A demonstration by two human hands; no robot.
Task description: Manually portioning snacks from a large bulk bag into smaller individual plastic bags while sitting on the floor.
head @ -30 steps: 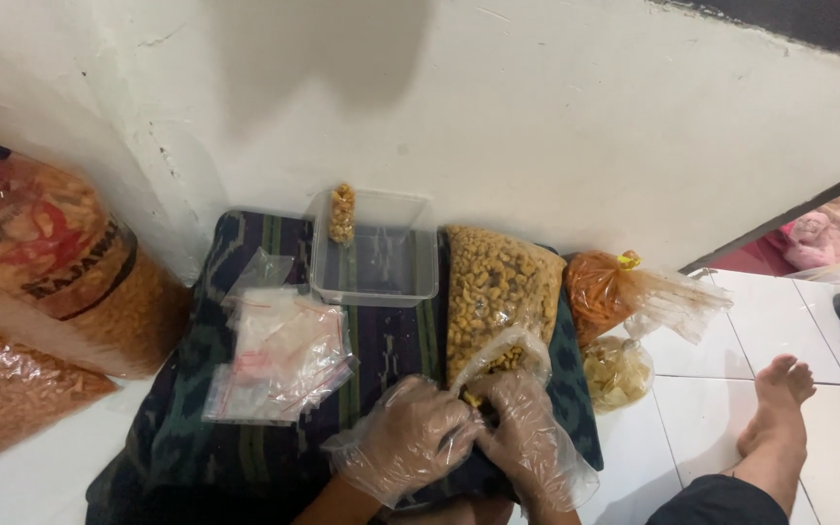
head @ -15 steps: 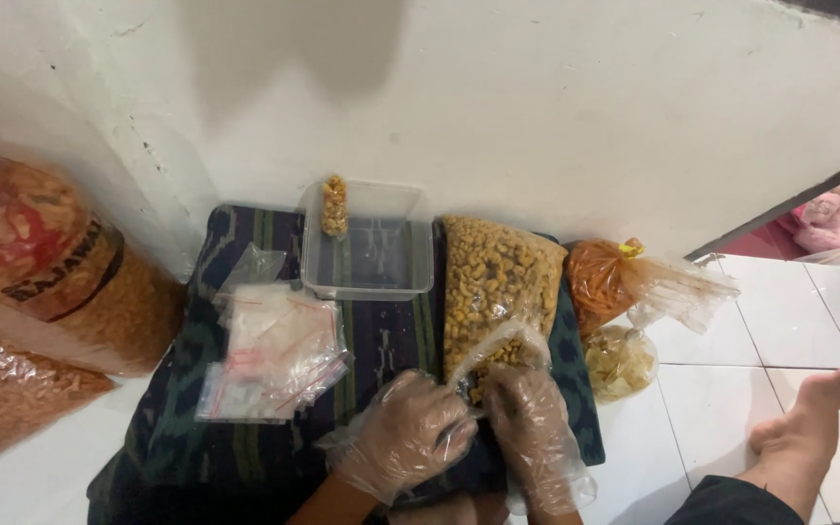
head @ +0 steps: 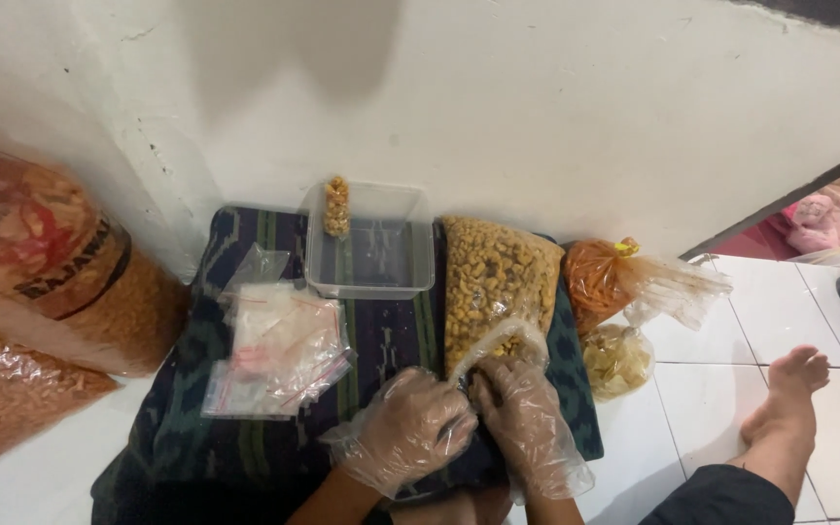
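Reaching into the mouth of the big clear plastic bag of yellow puffed snacks (head: 493, 282), my right hand (head: 522, 413), in a loose clear plastic glove, had its fingers curled among the pieces; whether they had closed on any I could not tell. My left hand (head: 410, 428), gloved the same way, was pinched shut on the bag's open edge just beside the right, the two hands touching. The bag lay lengthwise on a dark patterned cloth with green stripes (head: 245, 447), its far end near the white wall (head: 537, 97).

Just left of the bag's far end stood a clear rectangular plastic tub (head: 371, 277), with a small narrow packet of the same yellow snacks (head: 337, 206) leaning upright at its back left corner. Left of my hands, on the cloth, lay a heap of small empty clear zip bags with red strips (head: 279, 350). To the right of the big bag sat a knotted bag of orange stick snacks (head: 600, 282) and, nearer me, a small bag of pale crisps (head: 617, 360) on the white tiled floor (head: 721, 389). My bare foot (head: 785, 403) rested on those tiles. Two large sacks of brown snacks (head: 41, 292) stood far left.
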